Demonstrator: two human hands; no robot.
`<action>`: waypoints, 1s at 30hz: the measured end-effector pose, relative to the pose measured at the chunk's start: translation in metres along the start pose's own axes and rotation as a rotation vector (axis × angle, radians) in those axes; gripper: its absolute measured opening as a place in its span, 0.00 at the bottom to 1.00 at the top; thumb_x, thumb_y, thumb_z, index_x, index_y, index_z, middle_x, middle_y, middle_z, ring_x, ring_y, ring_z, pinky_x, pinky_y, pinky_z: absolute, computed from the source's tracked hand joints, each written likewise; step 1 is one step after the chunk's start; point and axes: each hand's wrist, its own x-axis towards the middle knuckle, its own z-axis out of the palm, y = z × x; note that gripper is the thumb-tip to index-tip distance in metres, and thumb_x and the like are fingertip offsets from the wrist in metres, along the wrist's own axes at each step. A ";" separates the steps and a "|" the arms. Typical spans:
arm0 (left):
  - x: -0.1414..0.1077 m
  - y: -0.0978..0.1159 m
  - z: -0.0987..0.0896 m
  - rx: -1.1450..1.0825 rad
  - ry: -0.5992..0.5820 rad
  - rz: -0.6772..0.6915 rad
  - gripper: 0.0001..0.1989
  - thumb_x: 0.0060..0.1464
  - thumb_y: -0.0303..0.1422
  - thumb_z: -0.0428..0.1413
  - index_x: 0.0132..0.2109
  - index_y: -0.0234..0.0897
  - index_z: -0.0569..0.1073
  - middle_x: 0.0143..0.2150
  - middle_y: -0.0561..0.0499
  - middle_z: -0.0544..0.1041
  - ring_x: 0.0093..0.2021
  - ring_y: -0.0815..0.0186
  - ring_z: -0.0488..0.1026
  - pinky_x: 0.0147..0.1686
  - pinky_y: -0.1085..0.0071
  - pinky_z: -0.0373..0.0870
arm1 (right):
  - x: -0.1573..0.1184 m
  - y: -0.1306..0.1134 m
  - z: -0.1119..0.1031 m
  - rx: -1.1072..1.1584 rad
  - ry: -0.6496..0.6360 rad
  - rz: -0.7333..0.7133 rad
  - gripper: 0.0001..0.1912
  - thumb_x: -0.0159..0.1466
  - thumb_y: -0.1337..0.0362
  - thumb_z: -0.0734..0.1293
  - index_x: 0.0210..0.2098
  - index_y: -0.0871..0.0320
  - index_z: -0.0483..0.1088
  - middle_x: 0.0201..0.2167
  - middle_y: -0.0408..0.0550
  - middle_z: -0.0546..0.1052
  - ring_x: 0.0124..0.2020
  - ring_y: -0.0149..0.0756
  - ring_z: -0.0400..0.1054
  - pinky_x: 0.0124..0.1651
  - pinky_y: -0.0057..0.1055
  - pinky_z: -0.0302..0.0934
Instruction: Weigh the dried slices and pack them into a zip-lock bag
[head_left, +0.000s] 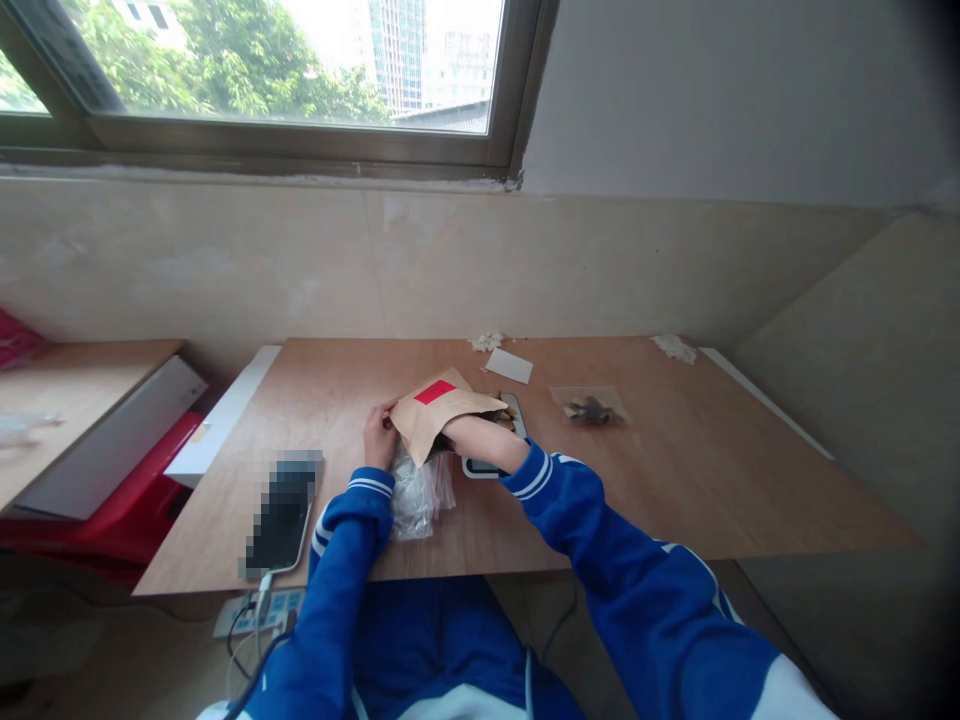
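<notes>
My left hand grips the left edge of a brown paper bag with a red label on it, its fingers closed on the paper. The bag lies tilted, its mouth facing right and toward me. My right hand reaches into that mouth, so its fingers are hidden. Beneath the bag, a pale, flat device with a dark edge is partly covered. Some brownish pieces show beside the bag's mouth. Clear plastic bags lie below my left hand.
A clear bag of dark dried pieces lies to the right. Behind are a white card, white crumbs and a crumpled whitish scrap. A phone with a cable lies at left, above a power strip.
</notes>
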 end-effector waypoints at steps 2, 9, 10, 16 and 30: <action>0.000 0.000 0.000 -0.007 0.000 -0.007 0.17 0.48 0.26 0.56 0.47 0.39 0.75 0.48 0.45 0.74 0.46 0.60 0.73 0.44 0.63 0.72 | -0.008 0.005 -0.009 0.029 -0.010 -0.083 0.25 0.63 0.75 0.60 0.59 0.59 0.65 0.61 0.53 0.68 0.64 0.40 0.58 0.69 0.40 0.50; 0.001 0.000 0.000 0.010 0.003 -0.004 0.17 0.48 0.26 0.56 0.47 0.39 0.75 0.47 0.45 0.75 0.45 0.60 0.73 0.44 0.62 0.72 | -0.026 0.017 -0.019 0.153 -0.006 -0.104 0.24 0.62 0.76 0.62 0.57 0.57 0.68 0.60 0.52 0.69 0.64 0.41 0.59 0.68 0.38 0.51; 0.000 0.000 -0.001 0.013 0.004 -0.002 0.17 0.48 0.26 0.56 0.47 0.39 0.75 0.47 0.45 0.75 0.45 0.60 0.73 0.44 0.62 0.72 | -0.026 0.017 -0.018 0.149 -0.006 -0.105 0.24 0.62 0.76 0.62 0.57 0.58 0.68 0.60 0.52 0.69 0.64 0.41 0.59 0.68 0.37 0.50; 0.000 0.004 -0.001 0.018 0.011 -0.003 0.16 0.48 0.26 0.56 0.46 0.39 0.75 0.47 0.45 0.75 0.45 0.60 0.73 0.43 0.63 0.72 | -0.020 0.009 -0.014 0.061 -0.025 -0.134 0.25 0.63 0.76 0.61 0.59 0.61 0.66 0.63 0.57 0.65 0.66 0.49 0.54 0.70 0.44 0.45; 0.000 0.002 0.000 0.011 0.000 0.000 0.17 0.48 0.26 0.56 0.47 0.38 0.74 0.48 0.45 0.75 0.45 0.61 0.73 0.44 0.62 0.73 | -0.030 0.018 -0.035 0.224 0.009 -0.081 0.09 0.63 0.74 0.64 0.39 0.58 0.73 0.40 0.48 0.78 0.44 0.38 0.72 0.48 0.32 0.64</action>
